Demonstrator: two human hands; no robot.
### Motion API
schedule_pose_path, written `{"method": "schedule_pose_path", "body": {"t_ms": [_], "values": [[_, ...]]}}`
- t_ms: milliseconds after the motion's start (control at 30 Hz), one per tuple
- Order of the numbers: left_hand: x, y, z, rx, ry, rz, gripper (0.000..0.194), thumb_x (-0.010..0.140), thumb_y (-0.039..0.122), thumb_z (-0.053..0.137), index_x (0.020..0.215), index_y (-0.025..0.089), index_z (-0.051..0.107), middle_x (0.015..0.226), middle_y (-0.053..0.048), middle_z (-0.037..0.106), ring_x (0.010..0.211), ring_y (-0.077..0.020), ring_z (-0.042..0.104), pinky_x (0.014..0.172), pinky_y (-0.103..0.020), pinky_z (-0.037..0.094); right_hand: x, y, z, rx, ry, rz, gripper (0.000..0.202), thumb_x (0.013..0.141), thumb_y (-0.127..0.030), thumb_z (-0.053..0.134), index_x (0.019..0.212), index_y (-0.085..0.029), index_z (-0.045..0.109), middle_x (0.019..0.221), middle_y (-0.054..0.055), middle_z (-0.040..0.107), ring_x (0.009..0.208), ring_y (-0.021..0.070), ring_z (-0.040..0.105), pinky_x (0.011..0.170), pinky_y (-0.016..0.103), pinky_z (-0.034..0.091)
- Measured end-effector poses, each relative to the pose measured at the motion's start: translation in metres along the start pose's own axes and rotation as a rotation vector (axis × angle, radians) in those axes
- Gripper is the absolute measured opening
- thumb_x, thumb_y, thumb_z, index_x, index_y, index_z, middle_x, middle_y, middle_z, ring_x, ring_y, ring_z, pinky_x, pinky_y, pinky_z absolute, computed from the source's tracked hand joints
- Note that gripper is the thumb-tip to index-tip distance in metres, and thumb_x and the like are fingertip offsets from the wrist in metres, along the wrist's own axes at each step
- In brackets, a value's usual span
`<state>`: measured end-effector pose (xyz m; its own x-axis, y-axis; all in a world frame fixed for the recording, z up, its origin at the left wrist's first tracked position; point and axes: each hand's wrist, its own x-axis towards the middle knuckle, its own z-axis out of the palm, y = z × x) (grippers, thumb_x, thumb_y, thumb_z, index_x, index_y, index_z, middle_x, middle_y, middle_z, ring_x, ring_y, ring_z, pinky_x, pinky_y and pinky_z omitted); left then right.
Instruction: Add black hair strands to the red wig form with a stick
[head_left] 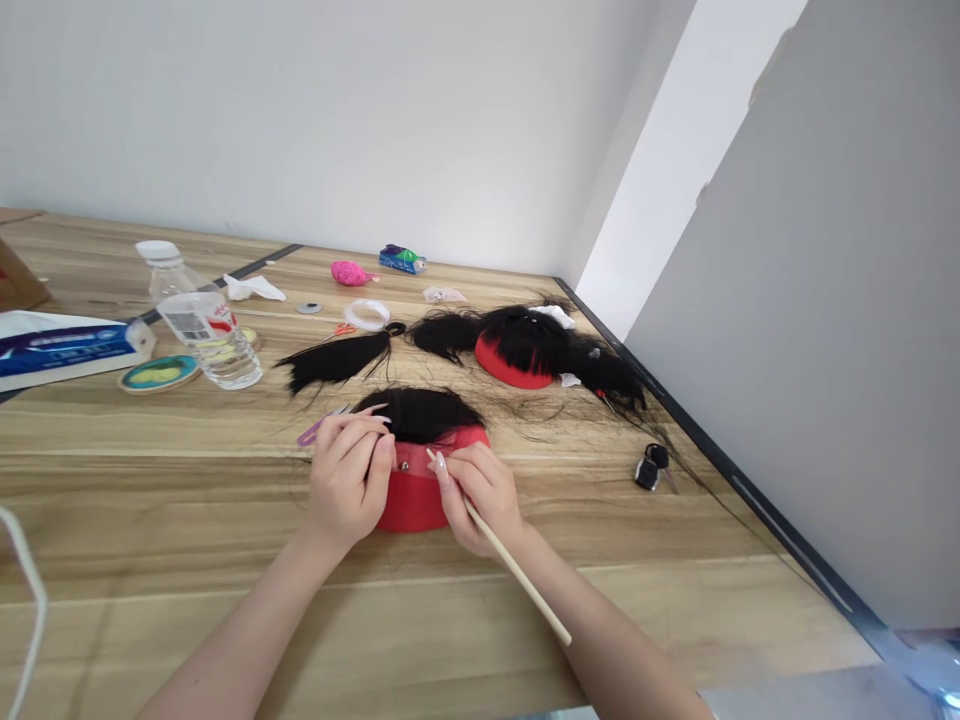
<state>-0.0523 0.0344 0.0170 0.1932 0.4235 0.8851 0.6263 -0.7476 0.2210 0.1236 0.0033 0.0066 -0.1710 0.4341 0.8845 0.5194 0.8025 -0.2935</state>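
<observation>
A red dome-shaped form (412, 505) with black hair (420, 412) across its top rests on the wooden table in front of me. My right hand (480, 490) is closed round a thin light wooden stick (517, 572), whose tip points at the form's front, close to a small round pin (405, 466). At the form's left side my left hand (351, 475) rests with bent fingers against the hair edge; whether it pinches some strands is too small to tell. Behind the left hand lies a purple clip (311, 433), partly covered.
Farther back stand a second red form (510, 368) with black hair and a loose hair bundle (337, 362). A water bottle (214, 330), blue box (71, 348) and round coaster (159, 373) are left. Keys (651, 467) lie right; pink yarn (349, 273) is at the back.
</observation>
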Motion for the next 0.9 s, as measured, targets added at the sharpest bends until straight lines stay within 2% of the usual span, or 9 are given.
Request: {"method": "schedule_pose_path", "body": {"t_ms": [500,900], "values": [[0.0017,0.0007,-0.0006,0.042,-0.027,-0.010,0.023,0.087,0.011,0.050,0.066,0.019,0.055,0.082,-0.007,0.065,0.090,-0.0229,0.055,0.083,-0.043,0.049,-0.0039,0.0028,0.0026,-0.039,-0.029,-0.009,0.015,0.090,-0.011,0.049,0.093,-0.016,0.063,0.075,0.007,0.068,0.063,0.0165,0.059,0.059,0.031,0.049],[0.0042,0.0020,-0.0016,0.075,-0.067,0.009,0.014,0.088,0.013,0.051,0.076,0.018,0.058,0.082,-0.007,0.064,0.089,-0.0234,0.053,0.084,-0.042,0.049,-0.0080,0.0041,0.0053,-0.097,-0.090,-0.040,0.010,0.089,-0.014,0.051,0.087,-0.018,0.061,0.069,0.004,0.064,0.060,0.0162,0.051,0.057,0.031,0.041]]}}
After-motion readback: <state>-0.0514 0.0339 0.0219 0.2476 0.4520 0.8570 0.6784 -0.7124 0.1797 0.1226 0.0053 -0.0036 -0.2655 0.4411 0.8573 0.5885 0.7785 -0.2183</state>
